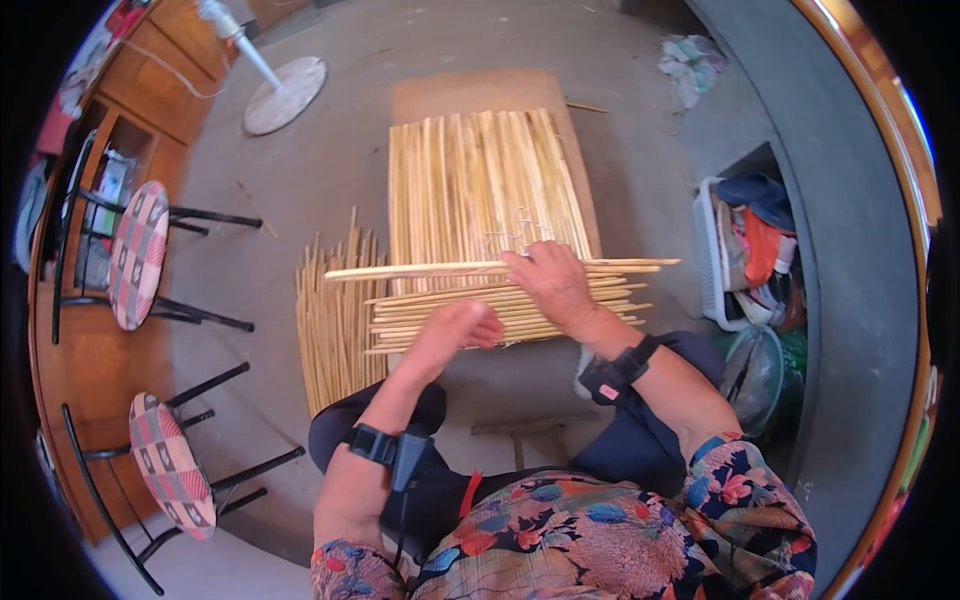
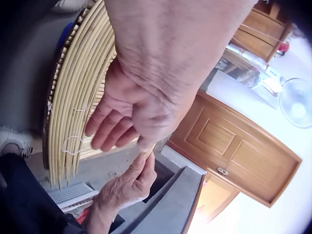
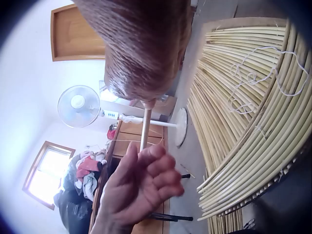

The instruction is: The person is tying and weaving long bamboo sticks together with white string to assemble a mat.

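My right hand (image 1: pixel 555 285) pinches a long pale stick (image 1: pixel 420 271), held crosswise above a row of sticks. In the left wrist view the right hand (image 2: pixel 126 187) has thumb and fingers together on the stick's end. My left hand (image 1: pixel 455 335) is below the stick's left part, its fingers loosely spread and slightly blurred. The right wrist view shows the left hand (image 3: pixel 146 185) palm up beside the stick (image 3: pixel 145 129). Under both hands lie crosswise sticks (image 1: pixel 440 315), tied with white string (image 3: pixel 292 73). Beyond them, many lengthwise sticks (image 1: pixel 480 180) cover a board (image 1: pixel 470 90).
A loose bundle of sticks (image 1: pixel 335 330) lies on the floor at the left. Two checked chairs (image 1: pixel 140 255) stand further left, near a fan's round base (image 1: pixel 287 97). At the right are a white basket (image 1: pixel 712 260) of clothes and a crumpled plastic bag (image 1: pixel 692 68).
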Demonstrator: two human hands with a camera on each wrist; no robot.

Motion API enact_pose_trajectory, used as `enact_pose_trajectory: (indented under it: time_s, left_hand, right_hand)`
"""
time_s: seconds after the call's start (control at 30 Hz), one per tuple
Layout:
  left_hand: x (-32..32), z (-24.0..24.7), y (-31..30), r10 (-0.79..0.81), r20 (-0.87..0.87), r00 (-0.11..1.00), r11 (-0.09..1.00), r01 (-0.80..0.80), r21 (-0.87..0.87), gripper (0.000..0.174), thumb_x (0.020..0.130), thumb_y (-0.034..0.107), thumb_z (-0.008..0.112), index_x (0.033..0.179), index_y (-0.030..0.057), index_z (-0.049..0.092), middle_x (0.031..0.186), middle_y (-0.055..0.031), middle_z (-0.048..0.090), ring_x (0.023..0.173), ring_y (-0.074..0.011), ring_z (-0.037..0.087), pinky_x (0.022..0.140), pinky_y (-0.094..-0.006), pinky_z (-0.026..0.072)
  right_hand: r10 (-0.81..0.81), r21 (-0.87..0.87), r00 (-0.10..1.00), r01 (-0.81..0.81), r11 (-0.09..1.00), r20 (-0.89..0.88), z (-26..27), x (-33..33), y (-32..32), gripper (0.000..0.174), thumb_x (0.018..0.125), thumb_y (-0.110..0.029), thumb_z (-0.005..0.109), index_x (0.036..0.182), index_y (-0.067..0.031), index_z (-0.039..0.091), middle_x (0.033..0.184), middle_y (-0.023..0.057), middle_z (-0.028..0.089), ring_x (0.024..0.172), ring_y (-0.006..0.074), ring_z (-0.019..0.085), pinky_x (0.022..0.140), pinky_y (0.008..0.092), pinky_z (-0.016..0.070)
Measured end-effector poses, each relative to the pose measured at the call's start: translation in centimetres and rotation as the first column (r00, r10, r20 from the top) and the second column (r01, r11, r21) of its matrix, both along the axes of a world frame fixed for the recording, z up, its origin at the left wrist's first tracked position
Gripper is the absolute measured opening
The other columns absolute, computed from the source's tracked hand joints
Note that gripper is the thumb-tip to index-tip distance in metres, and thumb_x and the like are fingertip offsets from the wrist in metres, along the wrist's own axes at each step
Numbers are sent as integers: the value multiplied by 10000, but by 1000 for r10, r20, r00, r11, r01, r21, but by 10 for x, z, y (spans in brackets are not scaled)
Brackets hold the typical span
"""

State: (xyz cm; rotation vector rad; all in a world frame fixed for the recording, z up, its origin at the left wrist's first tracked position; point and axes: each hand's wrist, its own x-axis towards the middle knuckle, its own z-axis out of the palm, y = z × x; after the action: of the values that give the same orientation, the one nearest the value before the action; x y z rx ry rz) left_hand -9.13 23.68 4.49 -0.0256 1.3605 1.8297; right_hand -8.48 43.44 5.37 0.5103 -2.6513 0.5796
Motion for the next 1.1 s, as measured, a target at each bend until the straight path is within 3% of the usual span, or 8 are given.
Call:
enact_pose_trajectory:
  time_s: [0.03,0.07,0.13,0.23,0.47,0.63,0.83,1.1]
  left_hand:
    - [1,-2,0,-273,-75,959,954,260,-147,356,892,297,431,948,-40,529,878,-156,593,818,-214,602,726,-312,490]
    - [4,-2,-1,-261,-76,962,957,248,-154,356,892,297,431,948,-40,529,878,-156,593,818,-214,602,726,-312,490]
    - [12,5,3,-564,8,826,795,545,-266,301,892,249,422,901,-24,551,799,-114,607,727,-180,609,670,-275,486]
    - [15,5,2,-649,-42,759,714,590,-377,283,887,237,427,880,-14,559,779,-86,609,706,-160,607,640,-266,482]
    - [19,7,2,-680,-90,727,681,582,-444,288,885,243,431,879,-16,558,787,-73,613,706,-145,600,649,-273,472]
    - [20,12,2,-801,-198,565,555,578,-598,280,864,249,443,888,-4,560,797,-102,621,715,-207,596,663,-313,455]
    - [21,9,-1,-793,-313,523,587,517,-622,268,852,250,453,909,9,554,778,-115,617,723,-257,586,669,-334,448]
    - [19,15,4,-792,-309,527,587,517,-623,255,850,244,464,918,13,547,781,-136,609,740,-279,580,670,-345,446]
  right_hand:
    - [-37,18,999,36,999,18,-3,-2,2,250,711,-194,606,943,-114,558,715,52,431,697,214,466,610,331,372]
    - [-24,11,1000,23,1000,16,-7,-3,3,250,711,-194,606,943,-114,558,715,52,431,697,214,466,610,331,372]
    - [-48,3,998,48,999,30,-17,-3,7,252,702,-186,615,939,-117,564,716,49,431,704,212,472,616,332,377]
    - [-41,-3,997,42,999,70,-28,-2,10,248,706,-184,613,942,-121,568,722,51,435,712,213,478,618,332,378]
    - [-33,19,989,30,999,145,-59,-4,18,238,721,-191,607,951,-137,571,732,54,440,719,218,480,629,337,382]
    - [-37,-62,973,52,997,227,-89,-10,17,218,730,-188,601,940,-135,576,731,59,439,729,233,478,636,351,383]
    - [-20,-89,951,50,995,307,-122,-10,16,195,727,-183,602,918,-150,584,722,63,437,732,243,475,632,359,382]
    - [-26,-95,952,57,994,305,-136,-13,14,217,710,-185,616,922,-149,582,726,58,448,727,238,476,635,358,388]
